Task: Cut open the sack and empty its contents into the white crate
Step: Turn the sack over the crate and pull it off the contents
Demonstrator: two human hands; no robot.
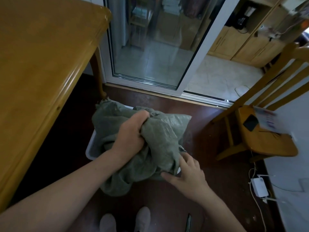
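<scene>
One sack (160, 131), one white crate (91, 148), left hand (132, 131), right hand (187, 171)

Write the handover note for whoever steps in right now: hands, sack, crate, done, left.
Left hand grips the bunched sack from above. Right hand holds its near edge between thumb and fingers.
The sack is over the white crate on the floor, covering most of it.
Done: sack is at the crate; a cut cannot be seen.
Left: empty it into the crate; no contents show yet.
</scene>
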